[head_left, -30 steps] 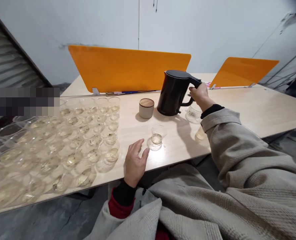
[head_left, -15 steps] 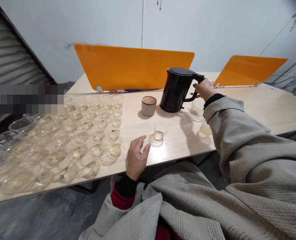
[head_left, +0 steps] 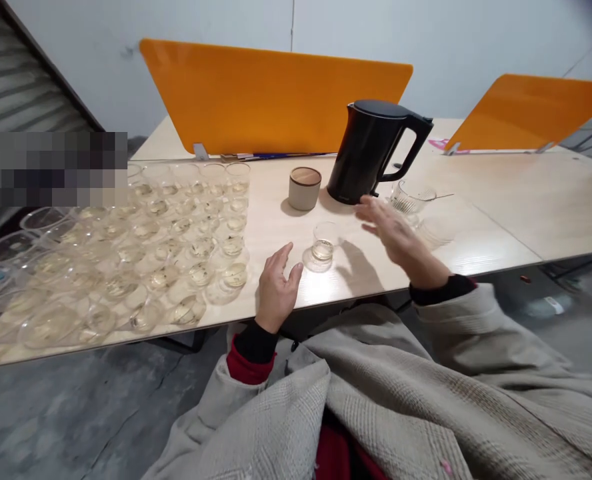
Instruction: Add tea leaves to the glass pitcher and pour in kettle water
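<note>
A small clear cup (head_left: 323, 249) with pale liquid in its bottom stands near the table's front edge, between my hands. Just left of it, my left hand (head_left: 278, 288) is open, fingers and thumb apart, holding nothing. My right hand (head_left: 396, 237) hovers open to the cup's right, also without anything in it. Behind that hand stands a black electric kettle (head_left: 363, 153), its handle turned right. A ribbed glass pitcher (head_left: 407, 197) sits right of the kettle, partly hidden by my right hand. Left of the kettle is a grey canister (head_left: 304, 193) with a wooden lid.
Many clear cups (head_left: 162, 277) with pale liquid and dark bits crowd the left of the table (head_left: 506, 200) in rows. Orange divider panels (head_left: 276, 97) (head_left: 546, 113) stand along the back. A transparent object (head_left: 549, 307) lies on the floor at right.
My right hand has let go of the kettle's handle and come forward and down towards the small cup. My left hand stays beside the cup. The camera view has tilted slightly down.
</note>
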A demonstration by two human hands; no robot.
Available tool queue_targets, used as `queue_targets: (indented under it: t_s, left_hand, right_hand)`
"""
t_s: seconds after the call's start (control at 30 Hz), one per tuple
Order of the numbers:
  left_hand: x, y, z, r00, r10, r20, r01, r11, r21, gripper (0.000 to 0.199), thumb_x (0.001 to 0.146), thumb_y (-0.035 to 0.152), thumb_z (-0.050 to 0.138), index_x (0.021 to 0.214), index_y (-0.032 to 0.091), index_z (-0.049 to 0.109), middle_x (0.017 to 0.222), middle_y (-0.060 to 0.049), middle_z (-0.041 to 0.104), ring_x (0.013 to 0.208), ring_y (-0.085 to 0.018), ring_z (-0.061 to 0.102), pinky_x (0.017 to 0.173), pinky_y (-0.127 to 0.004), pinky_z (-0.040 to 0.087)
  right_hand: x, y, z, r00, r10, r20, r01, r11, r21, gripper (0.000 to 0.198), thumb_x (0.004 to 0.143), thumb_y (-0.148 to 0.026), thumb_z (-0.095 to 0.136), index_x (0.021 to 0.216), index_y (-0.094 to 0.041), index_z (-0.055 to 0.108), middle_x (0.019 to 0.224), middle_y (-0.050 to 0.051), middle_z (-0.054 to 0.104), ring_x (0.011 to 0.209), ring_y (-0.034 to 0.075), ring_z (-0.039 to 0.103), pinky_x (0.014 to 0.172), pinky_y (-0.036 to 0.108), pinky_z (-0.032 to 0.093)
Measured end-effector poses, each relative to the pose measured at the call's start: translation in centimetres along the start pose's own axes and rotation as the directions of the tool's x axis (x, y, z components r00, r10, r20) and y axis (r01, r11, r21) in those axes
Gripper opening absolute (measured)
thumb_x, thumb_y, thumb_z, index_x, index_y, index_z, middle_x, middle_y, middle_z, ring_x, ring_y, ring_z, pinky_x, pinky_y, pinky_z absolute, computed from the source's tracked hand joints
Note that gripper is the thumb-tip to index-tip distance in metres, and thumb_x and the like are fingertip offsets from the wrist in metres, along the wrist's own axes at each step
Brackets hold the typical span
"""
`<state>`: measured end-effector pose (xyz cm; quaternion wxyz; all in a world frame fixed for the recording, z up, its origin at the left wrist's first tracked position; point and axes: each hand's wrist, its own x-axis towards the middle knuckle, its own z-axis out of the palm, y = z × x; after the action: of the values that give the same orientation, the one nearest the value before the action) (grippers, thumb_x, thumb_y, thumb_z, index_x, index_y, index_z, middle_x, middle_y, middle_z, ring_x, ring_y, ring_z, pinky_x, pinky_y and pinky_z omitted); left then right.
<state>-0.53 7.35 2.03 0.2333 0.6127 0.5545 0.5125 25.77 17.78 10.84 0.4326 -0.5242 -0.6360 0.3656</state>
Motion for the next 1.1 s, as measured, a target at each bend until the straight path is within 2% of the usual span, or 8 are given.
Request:
queue_targets:
  t_s: [0.03,0.1,0.23,0.43,0.67,0.87,1.1]
  left_hand:
    - [0.1,-0.1,0.0,1.000,-0.001,0.009,0.001,1.000,0.010,0.049,0.102,0.032,0.061,0.149,0.019,0.062,0.149,-0.015,0.068,0.143,-0.031,0.062,0.119,-0.052,0.055]
    - [0.2,-0.1,0.1,1.000,-0.002,0.029,0.001,0.999,0.042,0.051,0.103,0.031,0.059,0.152,0.017,0.059,0.152,-0.016,0.066,0.146,-0.032,0.060,0.121,-0.052,0.053]
    - [0.9,0.5,0.6,0.995,-0.030,0.098,0.014,0.987,0.160,0.056,0.102,0.030,0.056,0.156,0.015,0.055,0.157,-0.018,0.063,0.146,-0.032,0.060,0.123,-0.053,0.049]
    - [1.4,1.7,1.0,0.982,-0.065,0.176,0.004,0.944,0.330,0.058,0.102,0.028,0.055,0.160,0.018,0.052,0.159,-0.015,0.063,0.145,-0.032,0.060,0.124,-0.055,0.046]
    - [1.0,1.2,1.0,0.987,-0.017,0.157,-0.037,0.941,0.336,0.057,0.102,0.027,0.058,0.159,0.022,0.054,0.155,-0.011,0.067,0.144,-0.031,0.060,0.122,-0.052,0.048]
    - [1.0,1.6,1.0,0.985,-0.021,0.173,-0.041,0.937,0.348,0.057,0.099,0.026,0.061,0.156,0.019,0.056,0.153,-0.012,0.068,0.142,-0.032,0.061,0.122,-0.051,0.048]
    - [1.1,1.6,1.0,0.983,-0.021,0.181,-0.048,0.928,0.369,0.062,0.098,0.026,0.064,0.158,0.018,0.053,0.152,-0.014,0.069,0.141,-0.032,0.063,0.121,-0.050,0.049]
  right_hand:
    - [-1.0,1.2,1.4,0.997,0.063,0.050,-0.068,0.992,0.102,0.074,0.100,-0.084,0.045,0.148,-0.029,0.059,0.151,0.014,0.066,0.143,0.033,0.062,0.122,0.061,0.049]
    - [-2.1,2.9,3.7,0.988,0.111,0.111,-0.136,0.958,0.252,0.079,0.097,-0.088,0.044,0.146,-0.029,0.060,0.152,0.013,0.066,0.146,0.032,0.060,0.126,0.060,0.045]
    - [-2.7,3.6,6.1,0.985,0.057,0.162,-0.111,0.933,0.343,0.078,0.097,-0.087,0.048,0.144,-0.026,0.062,0.150,0.014,0.068,0.146,0.030,0.060,0.130,0.056,0.038]
    - [-3.6,2.2,7.0,0.989,0.003,0.151,-0.048,0.954,0.295,0.074,0.096,-0.085,0.054,0.136,-0.025,0.067,0.139,0.015,0.073,0.137,0.031,0.066,0.127,0.055,0.043]
    - [-4.2,2.6,8.3,0.975,-0.065,0.212,0.003,0.960,0.279,0.075,0.098,-0.086,0.046,0.134,-0.025,0.069,0.137,0.013,0.073,0.134,0.032,0.067,0.123,0.052,0.048]
    - [-4.0,3.2,8.6,0.972,-0.048,0.228,-0.017,0.961,0.274,0.085,0.096,-0.090,0.045,0.142,-0.021,0.066,0.141,0.017,0.071,0.135,0.032,0.066,0.123,0.054,0.047]
    - [-4.3,2.9,8.4,0.971,-0.074,0.226,0.000,0.951,0.310,0.078,0.098,-0.086,0.048,0.136,-0.020,0.066,0.140,0.017,0.072,0.134,0.031,0.067,0.121,0.051,0.049]
